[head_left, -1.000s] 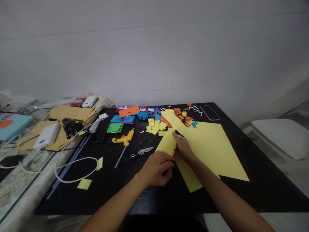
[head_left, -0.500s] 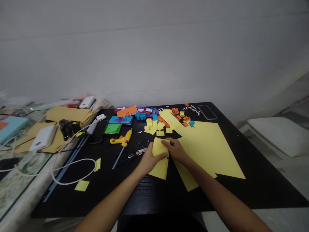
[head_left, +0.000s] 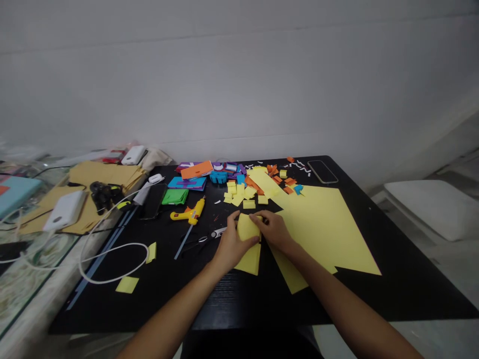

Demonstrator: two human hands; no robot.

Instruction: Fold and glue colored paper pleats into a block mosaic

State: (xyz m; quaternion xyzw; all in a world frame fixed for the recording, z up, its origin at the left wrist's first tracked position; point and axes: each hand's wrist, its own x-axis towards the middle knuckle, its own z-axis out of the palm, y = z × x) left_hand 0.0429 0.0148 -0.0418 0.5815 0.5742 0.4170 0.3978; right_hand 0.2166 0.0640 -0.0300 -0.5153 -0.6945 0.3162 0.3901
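Note:
A folded piece of yellow paper (head_left: 248,260) is held between both hands above the black table, its lower part hanging toward me. My left hand (head_left: 232,244) grips its left side, thumb lying across the front. From the right, my right hand (head_left: 276,229) pinches the upper right edge, partly hiding it. Large yellow sheets (head_left: 322,229) lie just right of that hand. Scissors (head_left: 209,236) rest on the table left of my left hand, partly covered by it. Small folded yellow pieces (head_left: 239,193) are scattered beyond the hands.
A yellow glue gun (head_left: 191,213) with a glue stick lies left of the hands. Green paper (head_left: 175,197) and blue paper (head_left: 187,183) pieces sit behind it. A phone (head_left: 322,172) lies at the back right. A white cable (head_left: 112,281) loops at the left. A white stool (head_left: 430,207) stands right.
The fingers of my left hand have lifted and spread a little at the paper's upper left edge. Both hands stay in about the same place, and the view has shifted slightly.

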